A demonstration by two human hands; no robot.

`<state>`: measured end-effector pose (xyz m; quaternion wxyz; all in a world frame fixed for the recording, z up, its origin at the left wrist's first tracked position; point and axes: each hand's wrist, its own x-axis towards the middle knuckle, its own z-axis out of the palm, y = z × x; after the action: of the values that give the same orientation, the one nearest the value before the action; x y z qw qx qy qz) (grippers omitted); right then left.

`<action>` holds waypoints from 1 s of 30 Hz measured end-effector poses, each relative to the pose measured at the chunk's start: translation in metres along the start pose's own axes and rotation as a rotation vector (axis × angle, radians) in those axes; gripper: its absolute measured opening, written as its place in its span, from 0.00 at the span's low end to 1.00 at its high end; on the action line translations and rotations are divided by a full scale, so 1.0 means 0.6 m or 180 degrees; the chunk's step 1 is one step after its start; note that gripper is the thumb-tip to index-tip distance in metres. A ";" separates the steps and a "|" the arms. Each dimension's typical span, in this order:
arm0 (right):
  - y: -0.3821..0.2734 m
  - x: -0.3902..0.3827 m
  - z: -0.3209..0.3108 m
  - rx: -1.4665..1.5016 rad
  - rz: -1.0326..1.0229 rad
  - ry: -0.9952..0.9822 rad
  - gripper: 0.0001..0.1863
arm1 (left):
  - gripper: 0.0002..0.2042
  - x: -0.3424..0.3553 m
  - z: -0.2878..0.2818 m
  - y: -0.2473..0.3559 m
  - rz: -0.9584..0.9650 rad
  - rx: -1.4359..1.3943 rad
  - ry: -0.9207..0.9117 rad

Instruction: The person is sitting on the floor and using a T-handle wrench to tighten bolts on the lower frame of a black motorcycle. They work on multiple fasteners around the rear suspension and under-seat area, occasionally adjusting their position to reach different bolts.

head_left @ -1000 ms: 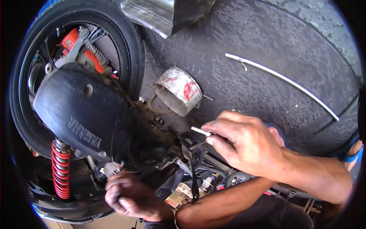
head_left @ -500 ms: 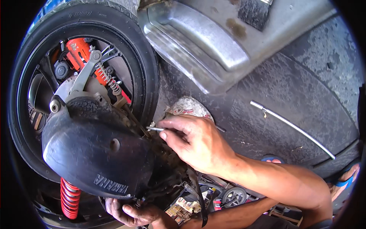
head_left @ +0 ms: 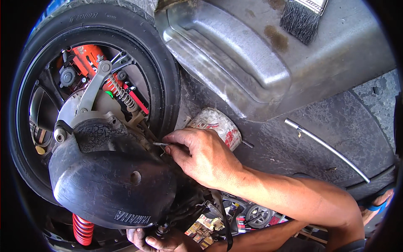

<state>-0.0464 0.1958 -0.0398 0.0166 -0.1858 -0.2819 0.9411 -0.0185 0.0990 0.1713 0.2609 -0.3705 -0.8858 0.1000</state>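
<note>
My right hand [head_left: 201, 155] is closed, with thumb and forefinger pinching a slim metal rod [head_left: 160, 144] beside the brake linkage of a scooter wheel. The rod's tip points left; its other end is hidden in my fingers. Just below and left of it is the black, scuffed engine cover [head_left: 109, 185], which has raised lettering. My left hand [head_left: 161, 242] is at the cover's lower edge, its fingers curled beneath a bolt [head_left: 162, 229]. What they grip is hidden. Behind the cover stands the wheel with its black tyre [head_left: 166, 80], a silver brake arm [head_left: 94, 86] and a spring [head_left: 123, 96].
A large grey metal pan [head_left: 260, 101] spans the upper right, with a black-bristled brush [head_left: 300, 21] on it. A stained white pot [head_left: 218, 126] stands behind my right hand. On the dark mat lies a silver tube [head_left: 329, 150]. A red shock spring [head_left: 82, 230] sits lower left.
The view has shifted, so most things sit farther right and lower. My right hand has brought the rod closer to the linkage. More of the white pot shows. My left hand stays at the cover's edge.
</note>
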 end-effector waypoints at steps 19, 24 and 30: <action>0.002 -0.008 0.010 -0.0334 -0.0115 0.0139 0.09 | 0.21 0.007 -0.013 -0.007 0.0102 -0.0302 -0.0134; 0.005 -0.009 0.005 -0.0643 -0.0733 -0.0096 0.09 | 0.22 0.003 -0.021 -0.014 0.0124 -0.0636 -0.0248; -0.003 0.017 -0.003 -0.1125 -0.1400 -0.0472 0.11 | 0.23 0.013 -0.016 0.004 0.0004 -0.0846 -0.0362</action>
<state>-0.0555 0.1995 -0.0441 0.1669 -0.0509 -0.4754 0.8623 -0.0163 0.1060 0.1817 0.1589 -0.3960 -0.9044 0.0028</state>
